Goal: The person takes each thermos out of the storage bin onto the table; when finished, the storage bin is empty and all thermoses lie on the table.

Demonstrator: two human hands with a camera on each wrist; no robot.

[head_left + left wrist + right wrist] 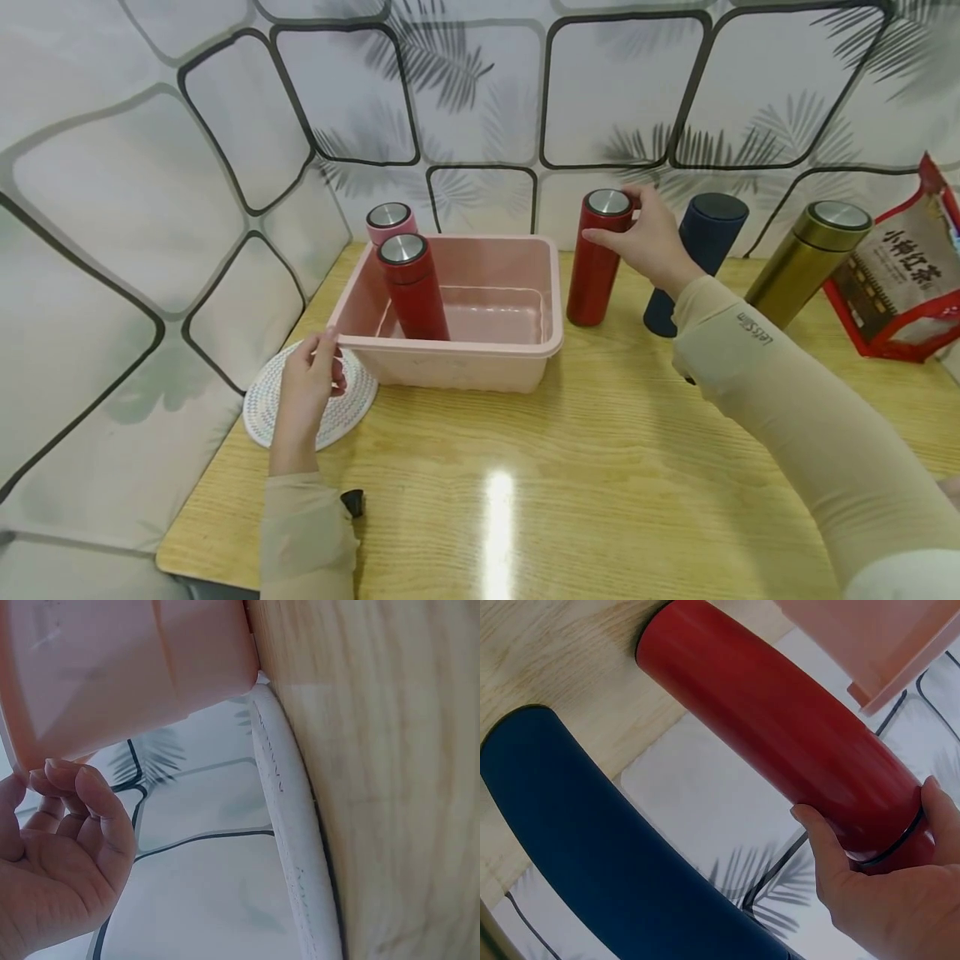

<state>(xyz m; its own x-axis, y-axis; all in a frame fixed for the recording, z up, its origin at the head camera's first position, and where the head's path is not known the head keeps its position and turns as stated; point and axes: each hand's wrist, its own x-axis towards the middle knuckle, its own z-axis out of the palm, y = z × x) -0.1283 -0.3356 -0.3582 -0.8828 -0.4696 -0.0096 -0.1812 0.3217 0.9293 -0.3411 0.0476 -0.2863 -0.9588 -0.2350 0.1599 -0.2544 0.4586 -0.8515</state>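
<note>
Only "LetsSlim" reads, on right sleeve (757, 332).

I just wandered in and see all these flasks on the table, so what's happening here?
A person is working at a wooden table. Their right hand grips the top of a red flask standing upright on the table, just right of a pink tub. Their left hand holds the tub's near-left corner rim. Another red flask already stands inside the tub, with a pink flask behind it. A navy flask and a gold flask stand farther right.
</note>
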